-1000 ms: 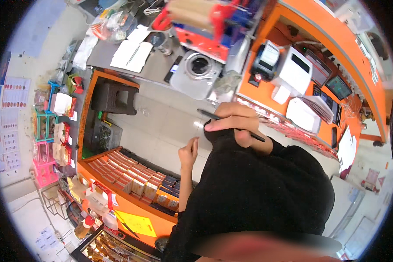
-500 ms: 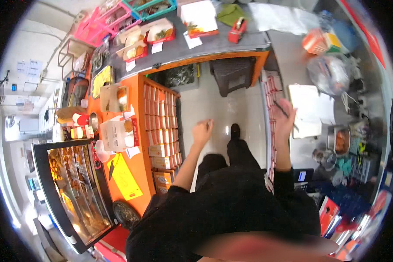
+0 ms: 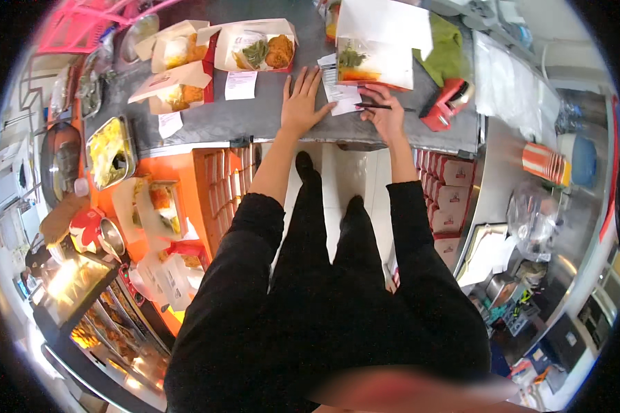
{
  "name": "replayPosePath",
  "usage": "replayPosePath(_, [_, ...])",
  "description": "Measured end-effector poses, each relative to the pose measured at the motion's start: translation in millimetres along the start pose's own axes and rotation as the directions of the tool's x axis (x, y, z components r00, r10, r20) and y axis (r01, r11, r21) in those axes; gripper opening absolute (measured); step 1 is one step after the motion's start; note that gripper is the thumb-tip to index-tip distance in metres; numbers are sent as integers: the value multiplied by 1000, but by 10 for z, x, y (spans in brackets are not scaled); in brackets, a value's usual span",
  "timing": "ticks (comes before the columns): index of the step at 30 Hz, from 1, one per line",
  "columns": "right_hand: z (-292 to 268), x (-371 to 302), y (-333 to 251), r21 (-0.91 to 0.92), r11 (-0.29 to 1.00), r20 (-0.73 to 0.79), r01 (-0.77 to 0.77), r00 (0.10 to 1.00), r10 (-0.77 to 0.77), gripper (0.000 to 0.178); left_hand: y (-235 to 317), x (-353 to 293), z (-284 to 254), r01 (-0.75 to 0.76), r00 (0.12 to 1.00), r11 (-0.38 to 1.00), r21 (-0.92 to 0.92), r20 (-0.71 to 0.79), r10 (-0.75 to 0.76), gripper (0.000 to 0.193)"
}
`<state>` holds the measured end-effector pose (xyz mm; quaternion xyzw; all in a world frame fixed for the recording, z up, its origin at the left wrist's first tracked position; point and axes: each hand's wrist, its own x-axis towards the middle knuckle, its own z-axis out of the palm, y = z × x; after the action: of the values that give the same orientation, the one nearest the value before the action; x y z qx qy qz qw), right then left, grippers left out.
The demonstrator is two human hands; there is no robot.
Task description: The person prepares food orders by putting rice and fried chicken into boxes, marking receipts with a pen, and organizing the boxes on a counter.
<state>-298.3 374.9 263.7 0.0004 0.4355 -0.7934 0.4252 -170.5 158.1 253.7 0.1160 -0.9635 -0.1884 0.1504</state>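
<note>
Receipt slip [image 3: 339, 89] is lying flat on the grey steel counter [image 3: 255, 117], at its near edge, right between the two hands. Left hand [image 3: 300, 103] is spread flat and wide, palm down, fingers fanned out, with the fingertip side pressing on the slip's left edge to pin it. Right hand [image 3: 387, 115] is curled narrow around a thin dark pen [image 3: 373, 106], which lies almost level and points left, tip over the slip's right part. Can't tell whether the tip actually touches the paper.

Just beyond the slip sits a white open takeaway box [image 3: 377, 43] with some greens and orange sauce in it, touching or overlapping the slip's far end. To the right of the right hand there's a red stapler-looking thing [image 3: 448, 103], and behind that a green cloth [image 3: 448, 45]. Further left on the counter, another open box with fried pieces [image 3: 258, 45] has its own small paper slip [image 3: 240, 84] in front of it, and two more cardboard boxes [image 3: 172, 69] sit left of that. A stack of striped orange paper cups [image 3: 543, 162] is well off to the right.
</note>
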Motion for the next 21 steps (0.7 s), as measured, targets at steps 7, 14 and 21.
replayPosePath(7, [225,337,-11,-146,988,-85,-54,996,42,58,-88,159,-170,67,965,997,35,252,-74,93])
replayPosePath(14, [785,491,679,-355,870,-238,343,866,-439,45,-133,234,-144,104,952,995,-5,289,-98,94])
replayPosePath(21, [812,632,863,-782,554,-210,286,716,-666,19,-125,247,-150,124,935,992,17,332,-122,94])
